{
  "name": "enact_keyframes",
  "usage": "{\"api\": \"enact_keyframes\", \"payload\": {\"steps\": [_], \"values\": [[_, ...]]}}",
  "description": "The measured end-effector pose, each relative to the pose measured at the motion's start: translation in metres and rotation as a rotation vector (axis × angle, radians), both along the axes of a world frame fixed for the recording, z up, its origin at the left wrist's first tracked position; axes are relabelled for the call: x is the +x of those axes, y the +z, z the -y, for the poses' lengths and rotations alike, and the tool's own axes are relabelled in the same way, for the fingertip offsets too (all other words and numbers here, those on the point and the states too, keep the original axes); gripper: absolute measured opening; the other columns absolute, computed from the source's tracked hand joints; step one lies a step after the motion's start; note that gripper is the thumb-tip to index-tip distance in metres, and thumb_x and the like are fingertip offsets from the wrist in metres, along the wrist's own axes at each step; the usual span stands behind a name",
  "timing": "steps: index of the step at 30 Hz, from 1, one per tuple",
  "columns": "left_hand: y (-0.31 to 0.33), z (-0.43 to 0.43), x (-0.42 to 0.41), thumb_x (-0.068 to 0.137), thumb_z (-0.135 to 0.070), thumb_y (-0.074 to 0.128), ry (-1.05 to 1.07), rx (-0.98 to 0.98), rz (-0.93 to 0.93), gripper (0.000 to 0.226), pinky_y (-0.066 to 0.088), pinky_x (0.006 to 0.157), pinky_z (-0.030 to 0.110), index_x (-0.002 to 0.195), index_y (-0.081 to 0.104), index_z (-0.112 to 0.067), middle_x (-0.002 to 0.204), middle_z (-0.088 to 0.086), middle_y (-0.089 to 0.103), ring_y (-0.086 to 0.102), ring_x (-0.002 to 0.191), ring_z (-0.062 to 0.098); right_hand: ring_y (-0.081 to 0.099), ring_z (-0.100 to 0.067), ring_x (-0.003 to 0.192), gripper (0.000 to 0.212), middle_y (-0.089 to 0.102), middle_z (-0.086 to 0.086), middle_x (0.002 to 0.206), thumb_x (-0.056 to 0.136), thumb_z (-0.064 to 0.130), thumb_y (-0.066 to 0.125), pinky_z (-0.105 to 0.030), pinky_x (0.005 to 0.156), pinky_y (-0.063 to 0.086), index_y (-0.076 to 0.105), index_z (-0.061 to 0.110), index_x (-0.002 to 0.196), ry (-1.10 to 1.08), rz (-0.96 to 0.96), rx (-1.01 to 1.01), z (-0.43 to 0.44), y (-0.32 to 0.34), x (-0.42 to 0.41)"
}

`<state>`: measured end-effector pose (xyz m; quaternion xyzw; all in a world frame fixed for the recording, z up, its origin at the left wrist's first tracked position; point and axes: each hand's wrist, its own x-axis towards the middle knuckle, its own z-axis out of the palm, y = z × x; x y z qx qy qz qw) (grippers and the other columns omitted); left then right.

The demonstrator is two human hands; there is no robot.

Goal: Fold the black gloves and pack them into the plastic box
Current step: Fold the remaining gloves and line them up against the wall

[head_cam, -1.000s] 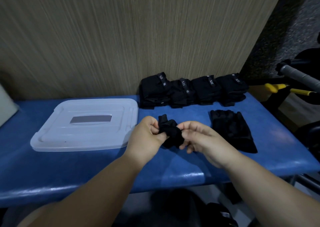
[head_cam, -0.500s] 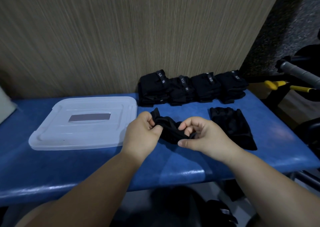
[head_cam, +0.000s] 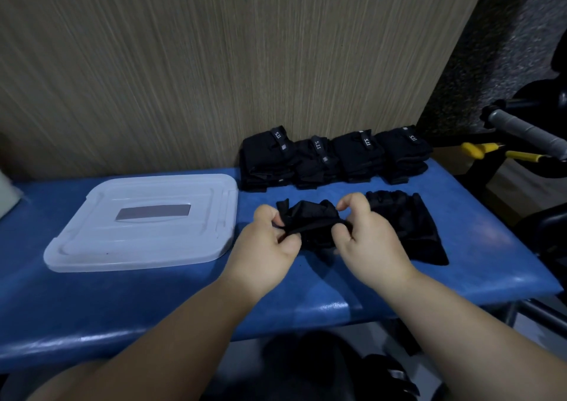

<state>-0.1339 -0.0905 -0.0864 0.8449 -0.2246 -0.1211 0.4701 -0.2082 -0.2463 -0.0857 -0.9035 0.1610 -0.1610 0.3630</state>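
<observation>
Packing is not yet beginning: the plastic box (head_cam: 92, 247) is sitting at the left of the blue bench (head_cam: 122, 302) with its lid on, well apart from the work. Just right of it, the left hand (head_cam: 267, 241) is gripping the left end of a crumpled black glove (head_cam: 310, 219), fingers curled and pinching the fabric. The glove is stretching left to right between the two hands, low over the bench; whether it is touching the surface cannot be told. The right hand (head_cam: 368, 238) is pinching the right end, with one bent finger lifting above it. Just beyond that hand a second glove (head_cam: 408, 226) is lying flat, and folded gloves (head_cam: 334, 155) are standing in a row against the wall. In my judgement the fold is turning on that left-right axis, one end going over the other. The left hand is lying nearer the box.
</observation>
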Motion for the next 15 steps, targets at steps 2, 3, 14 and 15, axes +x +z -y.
{"api": "enact_keyframes", "payload": {"steps": [2,3,14,15], "values": [[0.002,0.000,-0.001,0.091,-0.025,0.060,-0.050,-0.108,-0.160,0.019,0.057,0.074,0.037,0.099,0.042,-0.026,0.085,0.004,0.072,0.069,0.080,0.017,0.063,-0.028,0.060,0.023,0.062,-0.007,0.060,0.094,0.014,0.043,-0.049,0.059,0.051,0.038,0.030,0.108,0.046,-0.007,0.041,-0.003,-0.001,-0.001],[0.003,-0.001,0.000,0.091,-0.026,0.062,-0.077,-0.182,-0.264,0.023,0.058,0.078,0.035,0.102,0.042,-0.025,0.093,0.003,0.072,0.070,0.085,0.013,0.062,-0.029,0.059,0.025,0.061,-0.007,0.060,0.094,0.012,0.042,-0.049,0.059,0.051,0.038,0.031,0.108,0.058,0.008,0.048,-0.003,-0.002,-0.001],[0.002,0.002,0.016,0.094,-0.016,0.058,0.136,-0.629,-0.788,0.028,0.058,0.075,0.035,0.117,0.059,0.000,0.105,0.015,0.072,0.071,0.093,0.025,0.066,-0.017,0.074,0.063,0.068,0.003,0.092,0.087,-0.009,0.040,-0.041,0.075,0.055,0.038,0.045,0.119,0.346,0.079,0.124,-0.009,0.000,-0.007],[0.001,0.002,0.018,0.093,-0.008,0.058,0.199,-0.677,-0.770,0.022,0.058,0.073,0.035,0.113,0.058,0.000,0.103,0.016,0.071,0.071,0.090,0.025,0.067,-0.015,0.077,0.064,0.067,0.004,0.093,0.088,-0.009,0.040,-0.039,0.077,0.056,0.036,0.045,0.122,0.361,0.070,0.126,-0.008,0.000,-0.007]]}}
